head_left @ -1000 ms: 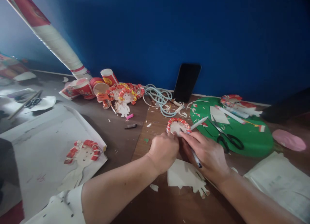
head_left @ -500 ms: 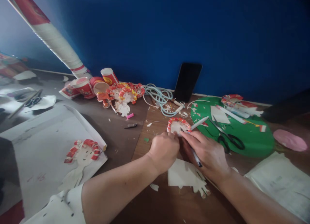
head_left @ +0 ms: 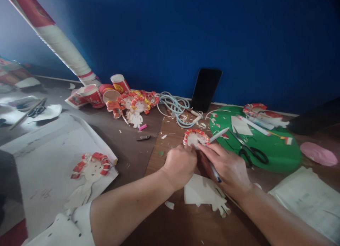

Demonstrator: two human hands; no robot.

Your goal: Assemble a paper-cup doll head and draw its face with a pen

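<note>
Between my hands lies a round paper cutout [head_left: 195, 138], pale in the middle with a curled red-and-white fringe. My left hand [head_left: 181, 164] is closed at its lower left edge, thumb and fingers pressed together on it. My right hand [head_left: 228, 166] grips a slim pen [head_left: 216, 173], whose dark end sticks out below the palm; the writing end is partly hidden by the fingers over the cutout. A white paper piece with a cut, finger-like edge [head_left: 200, 193] rests below my hands. On the left, a finished-looking paper doll with red fringe [head_left: 92, 168] lies on a large white sheet [head_left: 47, 175].
Black-handled scissors [head_left: 253, 154] and pens lie on a green disc [head_left: 276, 157] at right. A dark phone [head_left: 205, 90] leans on the blue wall beside a coiled pale-blue cable [head_left: 172, 104]. Paper cups [head_left: 90, 95], fringed dolls [head_left: 138, 104] and a pink oval [head_left: 318, 154] lie around.
</note>
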